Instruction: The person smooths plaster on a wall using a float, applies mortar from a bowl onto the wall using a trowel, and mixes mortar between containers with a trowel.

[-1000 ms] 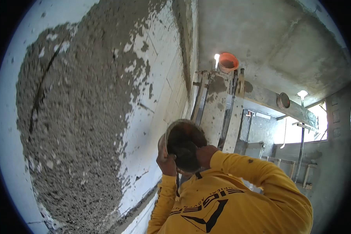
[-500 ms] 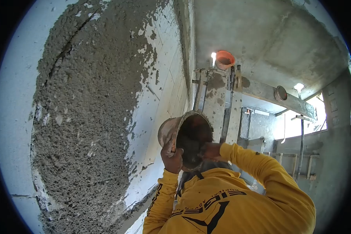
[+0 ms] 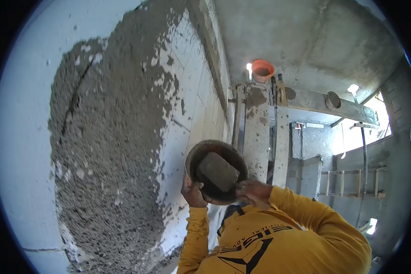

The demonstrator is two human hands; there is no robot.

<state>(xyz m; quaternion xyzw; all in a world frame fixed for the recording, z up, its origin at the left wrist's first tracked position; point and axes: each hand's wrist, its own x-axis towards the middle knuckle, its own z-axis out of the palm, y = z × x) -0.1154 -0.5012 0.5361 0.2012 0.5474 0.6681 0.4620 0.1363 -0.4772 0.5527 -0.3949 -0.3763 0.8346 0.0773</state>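
My left hand grips the near left rim of a round, mortar-stained bucket, its thumb over the edge. My right hand is closed at the bucket's right rim, on a tool whose handle is mostly hidden. A flat, grey, mortar-coated trowel blade lies across the bucket's opening, in front of the dark inside. To the left, rough wet mortar covers much of the white block wall. The bucket is close to the bare blocks.
Mortar-spotted planks run away beyond the bucket. An orange bucket stands at their far end. A small round container sits on a crossing beam. Wooden framing and a bright window opening are at the right.
The bucket has tipped from facing sideways to facing more upward. My right hand has drawn back to the rim, and the trowel blade now shows clearly.
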